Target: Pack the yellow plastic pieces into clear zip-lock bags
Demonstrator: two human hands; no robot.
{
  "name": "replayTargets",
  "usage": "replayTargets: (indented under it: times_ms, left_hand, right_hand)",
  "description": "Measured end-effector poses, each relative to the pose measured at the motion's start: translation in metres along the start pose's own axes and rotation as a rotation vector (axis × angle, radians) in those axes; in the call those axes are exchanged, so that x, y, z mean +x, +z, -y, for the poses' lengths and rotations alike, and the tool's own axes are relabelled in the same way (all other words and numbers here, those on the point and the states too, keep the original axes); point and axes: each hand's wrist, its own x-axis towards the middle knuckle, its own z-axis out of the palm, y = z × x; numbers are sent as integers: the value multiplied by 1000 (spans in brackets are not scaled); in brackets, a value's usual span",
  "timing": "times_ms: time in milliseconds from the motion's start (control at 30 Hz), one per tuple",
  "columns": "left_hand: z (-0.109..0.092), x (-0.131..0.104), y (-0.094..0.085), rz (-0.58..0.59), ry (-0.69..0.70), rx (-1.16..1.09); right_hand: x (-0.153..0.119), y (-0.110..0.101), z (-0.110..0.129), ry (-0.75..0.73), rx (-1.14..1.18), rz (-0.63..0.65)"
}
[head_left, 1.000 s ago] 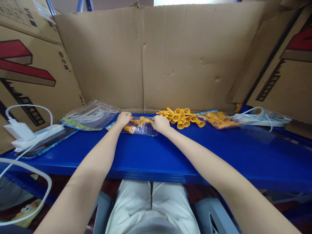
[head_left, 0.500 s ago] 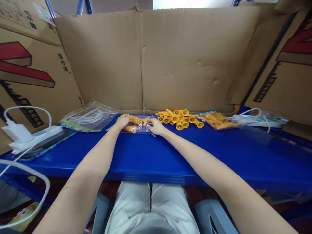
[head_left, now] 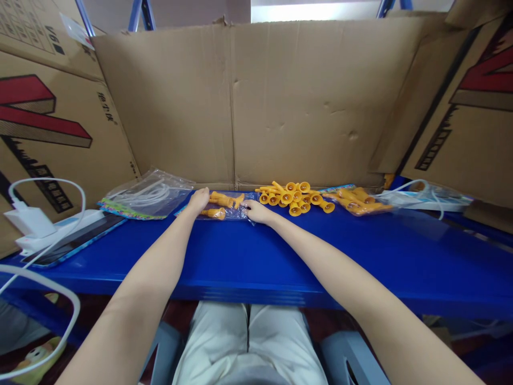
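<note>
- Over the last second both hands slid the clear bag (head_left: 226, 209) of orange pieces away from the body, toward the cardboard wall (head_left: 256, 107); it now lay flat on the blue table (head_left: 280, 251), near the far edge.
- Left hand (head_left: 199, 200) rested, fingers loosely extended, on the bag's left end; right hand (head_left: 256, 211) lay flat on its right end. Neither clenched; whether either pinched the film could not be told.
- Judgement: bag being pressed flat or set aside, not lifted.
- Loose orange pieces (head_left: 294, 195) sat just right of the right hand; empty bags (head_left: 148, 195) to the left. Open table in front.
</note>
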Motion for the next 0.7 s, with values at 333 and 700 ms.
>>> replayTargets:
  times_ms: [333,700]
  left_hand:
    - [-4,-3,-4,-22,-24,-29]
    - [-5,1,10,118,246,265]
  right_hand:
    - [-2,-2,0,63,-18,75]
    - [-4,-7,-1,37,23,-76]
